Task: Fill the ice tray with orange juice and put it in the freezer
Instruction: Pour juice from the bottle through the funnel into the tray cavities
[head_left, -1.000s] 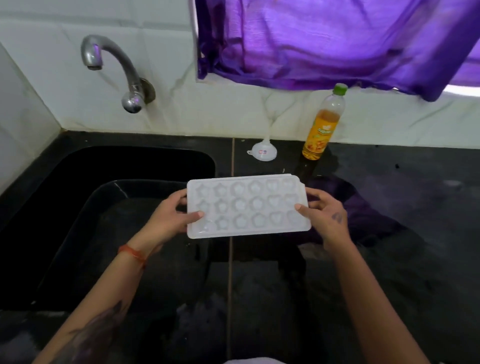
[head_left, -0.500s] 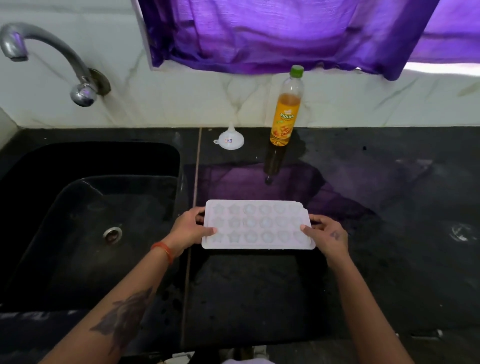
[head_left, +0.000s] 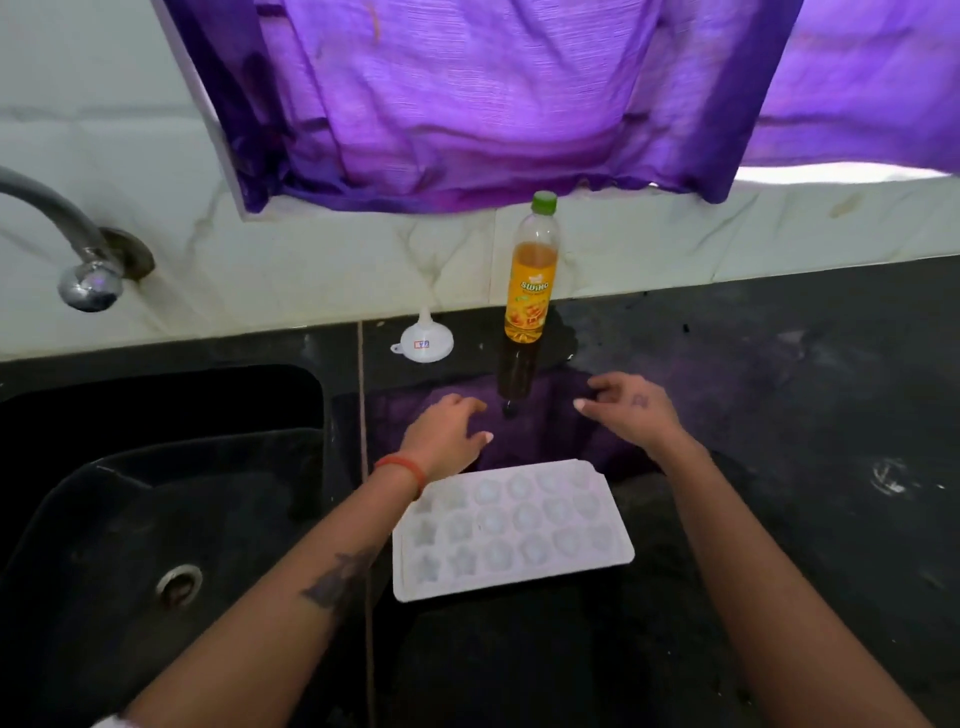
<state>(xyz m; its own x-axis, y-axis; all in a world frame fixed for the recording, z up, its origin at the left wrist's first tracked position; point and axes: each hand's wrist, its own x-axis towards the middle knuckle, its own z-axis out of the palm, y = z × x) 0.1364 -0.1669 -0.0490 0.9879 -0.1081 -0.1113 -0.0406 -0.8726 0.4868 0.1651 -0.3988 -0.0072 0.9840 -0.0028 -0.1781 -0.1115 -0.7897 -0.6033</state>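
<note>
A white ice tray (head_left: 511, 527) with several shaped, empty-looking cells lies flat on the black counter (head_left: 779, 467), just right of the sink. An orange juice bottle (head_left: 531, 270) with a green cap stands upright against the back wall. Left of it a small white funnel (head_left: 423, 340) sits mouth down. My left hand (head_left: 447, 436) hovers beyond the tray's far left corner, fingers relaxed, holding nothing. My right hand (head_left: 631, 410) hovers beyond the far right corner, fingers loosely spread, also holding nothing. Both hands are between the tray and the bottle.
A deep black sink (head_left: 156, 519) with a metal drain (head_left: 179, 584) fills the left side. A chrome tap (head_left: 78, 260) juts from the marble wall above it. A purple curtain (head_left: 493, 104) hangs over the counter's back.
Both hands have let go of the ice tray, which now lies on the counter, and have moved forward toward the bottle. The camera has come closer.
</note>
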